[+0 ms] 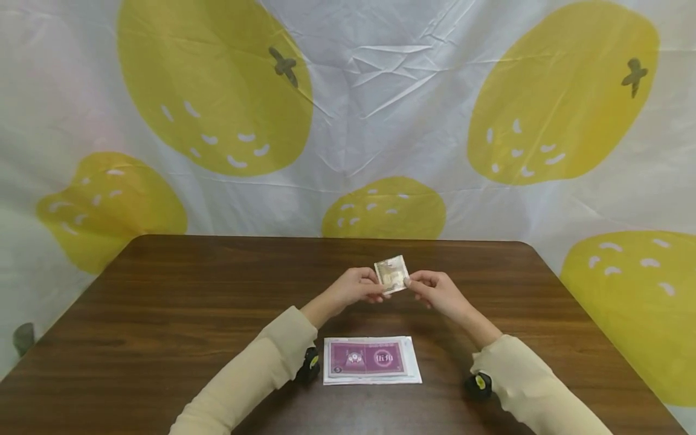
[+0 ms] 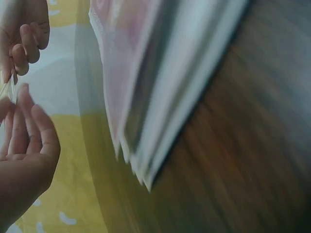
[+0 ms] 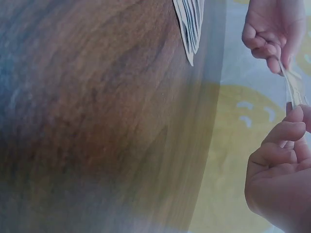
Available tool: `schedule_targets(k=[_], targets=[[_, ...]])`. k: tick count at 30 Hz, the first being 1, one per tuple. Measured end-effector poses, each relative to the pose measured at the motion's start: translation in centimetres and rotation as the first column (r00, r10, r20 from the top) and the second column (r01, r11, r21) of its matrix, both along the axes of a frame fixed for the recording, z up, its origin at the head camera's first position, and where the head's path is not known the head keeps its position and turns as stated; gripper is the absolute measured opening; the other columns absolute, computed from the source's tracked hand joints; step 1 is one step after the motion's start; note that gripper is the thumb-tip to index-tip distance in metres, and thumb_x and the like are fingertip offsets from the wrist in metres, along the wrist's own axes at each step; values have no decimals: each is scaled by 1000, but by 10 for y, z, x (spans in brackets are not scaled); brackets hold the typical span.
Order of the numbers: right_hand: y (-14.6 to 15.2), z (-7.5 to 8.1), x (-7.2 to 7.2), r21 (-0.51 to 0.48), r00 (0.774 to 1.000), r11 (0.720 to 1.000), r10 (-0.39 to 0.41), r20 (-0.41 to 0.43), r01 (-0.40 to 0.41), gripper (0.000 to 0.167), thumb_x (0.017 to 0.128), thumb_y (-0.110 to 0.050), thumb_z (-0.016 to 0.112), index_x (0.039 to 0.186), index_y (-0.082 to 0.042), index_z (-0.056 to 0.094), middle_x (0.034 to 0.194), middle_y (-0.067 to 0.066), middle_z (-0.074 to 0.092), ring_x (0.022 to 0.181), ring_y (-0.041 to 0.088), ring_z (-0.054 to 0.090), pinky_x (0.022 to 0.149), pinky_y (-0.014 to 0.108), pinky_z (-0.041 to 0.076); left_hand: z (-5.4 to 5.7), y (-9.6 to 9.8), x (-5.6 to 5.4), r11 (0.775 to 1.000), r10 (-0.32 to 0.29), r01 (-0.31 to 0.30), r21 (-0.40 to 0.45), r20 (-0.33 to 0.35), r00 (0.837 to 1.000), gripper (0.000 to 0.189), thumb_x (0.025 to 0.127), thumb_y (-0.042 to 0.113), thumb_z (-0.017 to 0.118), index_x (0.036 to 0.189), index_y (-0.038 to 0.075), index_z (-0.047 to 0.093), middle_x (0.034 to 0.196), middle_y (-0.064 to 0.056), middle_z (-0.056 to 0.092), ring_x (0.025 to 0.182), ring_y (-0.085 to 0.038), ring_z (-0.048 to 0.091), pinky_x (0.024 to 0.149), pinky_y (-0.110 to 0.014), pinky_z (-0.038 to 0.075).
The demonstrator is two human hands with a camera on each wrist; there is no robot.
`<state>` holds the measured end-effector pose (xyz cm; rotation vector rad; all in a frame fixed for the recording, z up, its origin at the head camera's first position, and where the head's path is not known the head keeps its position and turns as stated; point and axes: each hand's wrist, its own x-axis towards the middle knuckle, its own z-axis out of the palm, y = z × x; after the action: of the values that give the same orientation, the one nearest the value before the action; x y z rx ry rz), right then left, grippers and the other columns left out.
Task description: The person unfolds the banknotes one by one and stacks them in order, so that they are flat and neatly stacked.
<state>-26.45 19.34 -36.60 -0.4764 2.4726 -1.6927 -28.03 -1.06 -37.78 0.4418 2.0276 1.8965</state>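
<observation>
Both hands hold up a small square cream-and-gold packet or folded note (image 1: 391, 273) with a pale edge, above the table's far half. My left hand (image 1: 356, 286) pinches its left and lower edge between thumb and fingers. Thumb and fingertips of my right hand (image 1: 439, 294) pinch its right lower corner. From the right wrist view, the thin square piece (image 3: 295, 87) appears edge-on, seemingly in layers. Nearer to me, between the forearms, lies a flat stack of notes or papers (image 1: 372, 360), a purple banknote-like sheet on top and white edges beneath. Neither hand touches that stack.
The dark brown wooden table (image 1: 217, 290) has rounded far corners. Behind it hangs a white cloth (image 1: 380, 121) printed with yellow fruit. Black wrist cameras (image 1: 480, 385) sit under both cream sleeves (image 1: 255, 356). A dark object (image 1: 24, 339) stands past the table's left edge.
</observation>
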Motion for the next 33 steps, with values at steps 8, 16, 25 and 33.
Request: schedule_targets(k=[8,16,25,33], targets=[[-2,2,4,46,996,996,81,-23,-80,20,86,-12,57,88,7,58,58,7,46,43,8,37,40,21,30,3,-17,5,994,1,-15,-104,-130,992,20,81,10,63,90,-5,55,82,-22,61,71,-31,59,67,-44,47],[-8,20,17,88,980,976,200,-23,-197,14,87,-5,53,83,7,57,57,4,44,44,8,37,41,22,31,7,-27,6,977,-94,19,-212,-350,932,33,81,13,64,111,3,54,81,-7,60,72,-24,58,65,-38,48],[-10,27,21,118,973,967,229,-29,-224,14,88,-4,51,80,6,56,56,3,44,43,7,37,41,20,31,10,-27,10,898,-321,28,-439,-609,725,46,84,10,60,128,11,46,84,0,56,74,-9,53,66,-26,45],[-6,10,12,92,977,973,213,-3,-212,16,88,-8,53,82,6,57,56,2,44,44,7,37,41,21,32,10,-27,13,884,-333,2,-468,-626,705,31,84,11,60,114,12,53,76,3,56,63,-7,51,59,-21,43]])
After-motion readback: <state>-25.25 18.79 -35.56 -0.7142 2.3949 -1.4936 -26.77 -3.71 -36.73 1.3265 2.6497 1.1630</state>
